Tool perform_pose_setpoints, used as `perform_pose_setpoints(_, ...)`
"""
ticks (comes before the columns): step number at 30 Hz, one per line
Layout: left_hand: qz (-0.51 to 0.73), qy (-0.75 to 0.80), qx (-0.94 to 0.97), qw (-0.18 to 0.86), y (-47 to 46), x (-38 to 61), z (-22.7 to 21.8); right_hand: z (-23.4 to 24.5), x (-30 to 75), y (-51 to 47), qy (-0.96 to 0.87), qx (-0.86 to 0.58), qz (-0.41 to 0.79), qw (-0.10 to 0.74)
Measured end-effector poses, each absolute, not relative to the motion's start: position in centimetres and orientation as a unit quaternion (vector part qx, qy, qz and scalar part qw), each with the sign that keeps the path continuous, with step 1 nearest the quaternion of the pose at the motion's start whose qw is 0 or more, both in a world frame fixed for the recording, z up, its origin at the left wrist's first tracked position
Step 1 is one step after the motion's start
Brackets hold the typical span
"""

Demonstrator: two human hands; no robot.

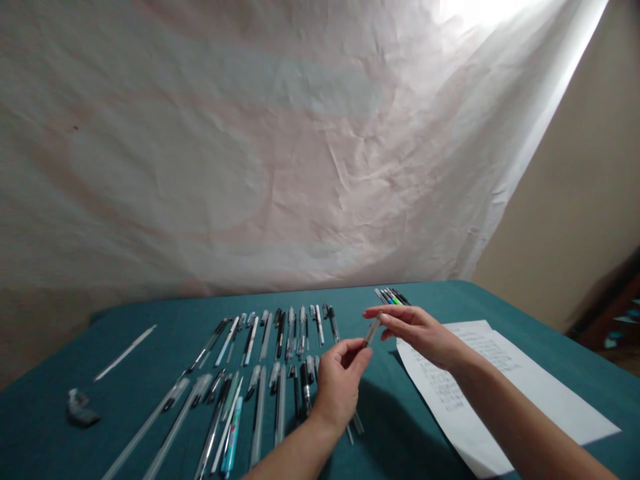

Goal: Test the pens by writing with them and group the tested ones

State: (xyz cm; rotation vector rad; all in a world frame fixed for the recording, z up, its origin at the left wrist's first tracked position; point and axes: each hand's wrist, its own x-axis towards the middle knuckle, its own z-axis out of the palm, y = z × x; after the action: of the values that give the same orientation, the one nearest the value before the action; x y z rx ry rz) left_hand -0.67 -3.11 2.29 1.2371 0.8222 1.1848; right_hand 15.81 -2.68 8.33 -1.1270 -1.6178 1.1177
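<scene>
Over the right part of the pen rows, my left hand (pixel 339 377) is closed on a slim clear pen piece (pixel 372 331), held upright at a slant between thumb and fingers. My right hand (pixel 423 332) reaches in from the right, its thumb and fingertips closed at the upper end of the same piece. Whether this is a cap or a barrel is too small to tell. Below my left hand, thin clear tubes (pixel 359 423) show partly. A black pen (pixel 305 390) lies just left of my left wrist.
Two rows of disassembled pens, caps and clear barrels (pixel 257 413) cover the middle of the green tablecloth (pixel 45 407). Written sheets of paper (pixel 530 393) lie right, several pens (pixel 393 297) behind them. At left are a thin white stick (pixel 125 353) and a crumpled dark-and-clear object (pixel 81 408).
</scene>
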Motion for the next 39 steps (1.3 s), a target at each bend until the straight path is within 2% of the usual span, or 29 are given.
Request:
perform_pose_setpoints(5,0.514,0.348,0.506,0.599,-3.1,-0.5,2.0,7.7,15.6,-2.3,-0.633,-0.483,0.405,0.449)
perform_pose_setpoints(12,0.519,0.338,0.507,0.599,-2.8,-0.5,1.8,7.7,15.5,-2.4,-0.615,-0.418,0.493,0.452)
perform_pose_setpoints(17,0.522,0.346,0.504,0.595,-2.8,-0.5,1.7,7.1,15.2,-2.1,-0.603,-0.453,0.444,0.484)
perform_pose_setpoints(23,0.518,0.347,0.510,0.592,-2.7,-0.6,1.8,7.2,15.6,-2.3,-0.583,-0.393,0.542,0.460)
perform_pose_setpoints(30,0.524,0.352,0.501,0.592,-2.7,-0.5,1.3,6.3,15.1,-1.7,-0.595,-0.443,0.441,0.504)
perform_pose_setpoints(36,0.520,0.356,0.505,0.589,-2.6,-0.6,1.6,6.7,15.2,-2.0,-0.581,-0.400,0.512,0.490)
perform_pose_setpoints(39,0.516,0.362,0.512,0.583,-2.7,-0.6,1.6,6.6,15.3,-1.9,-0.591,-0.409,0.490,0.493)
